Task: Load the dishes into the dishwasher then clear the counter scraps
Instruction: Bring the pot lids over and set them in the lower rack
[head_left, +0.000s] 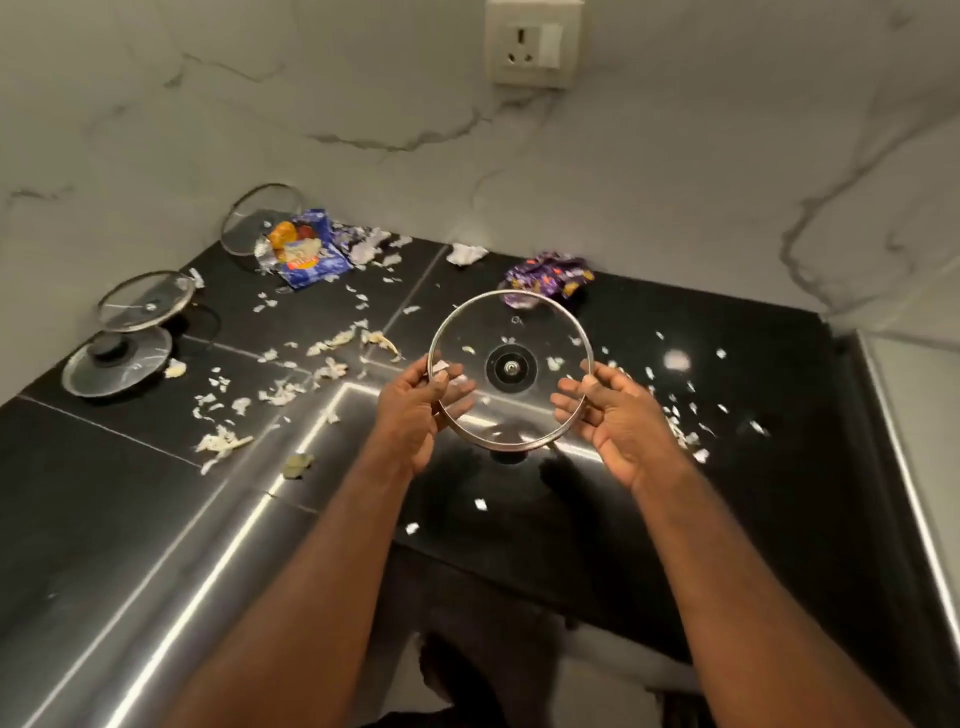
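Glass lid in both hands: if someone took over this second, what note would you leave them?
Left hand and right hand each grip the rim of the glass lid, held above the counter.
Three more lids wait at far left.
Blue wrapper, purple wrapper and pale scraps litter the counter.
Dishwasher not in view.
Left: load lids, clear scraps.

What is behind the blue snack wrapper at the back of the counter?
A glass lid leans against the marble wall behind the blue wrapper. The wrapper covers the lid's lower right rim, so where that part rests is hidden.
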